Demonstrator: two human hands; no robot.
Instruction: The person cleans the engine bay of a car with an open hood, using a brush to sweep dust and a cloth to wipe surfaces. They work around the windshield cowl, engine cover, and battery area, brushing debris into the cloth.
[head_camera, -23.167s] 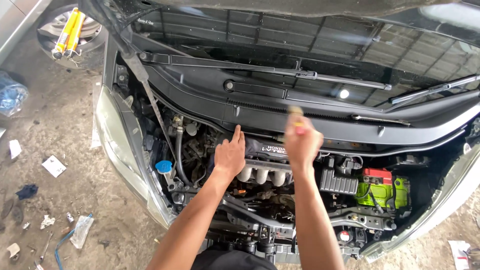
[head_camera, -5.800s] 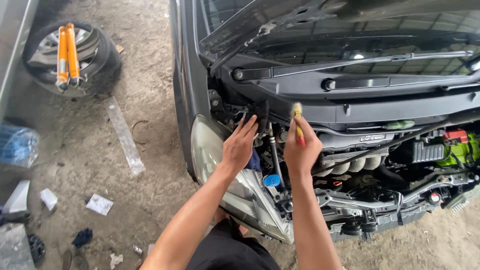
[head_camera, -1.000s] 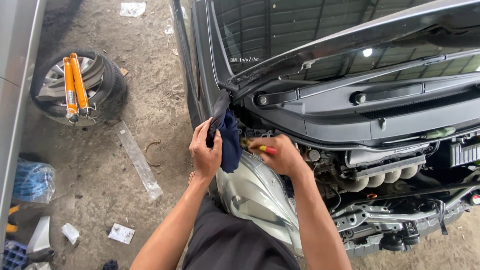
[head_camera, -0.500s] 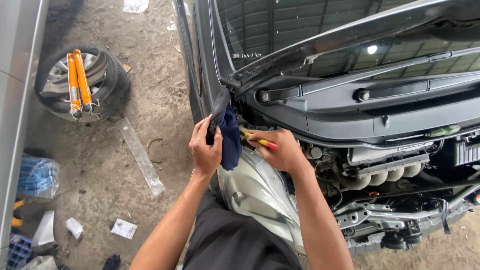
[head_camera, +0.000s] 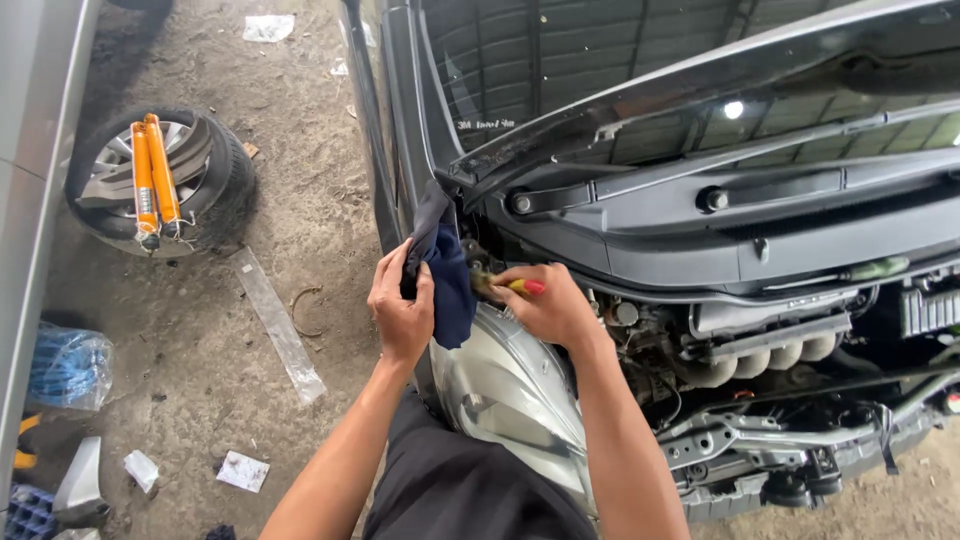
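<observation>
Left hand (head_camera: 400, 310) clamps dark blue cloth (head_camera: 447, 280), bunched just above headlight (head_camera: 510, 390). Right hand (head_camera: 550, 308) closed around screwdriver (head_camera: 508, 287); long axis level, shaft toward cloth, red handle tip away. Cloth touches shaft; left hand nearer.

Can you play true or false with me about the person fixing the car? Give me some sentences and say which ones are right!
1. The left hand holds a dark blue cloth. True.
2. The right hand is empty. False: it grips a tool with a yellow and red handle.
3. The car's bonnet is shut. False: it is raised, and the engine shows.
4. Two orange tubes lie on a wheel on the floor. True.
5. The hands are over the engine's middle. False: they are at the car's corner, just above the headlight.
</observation>
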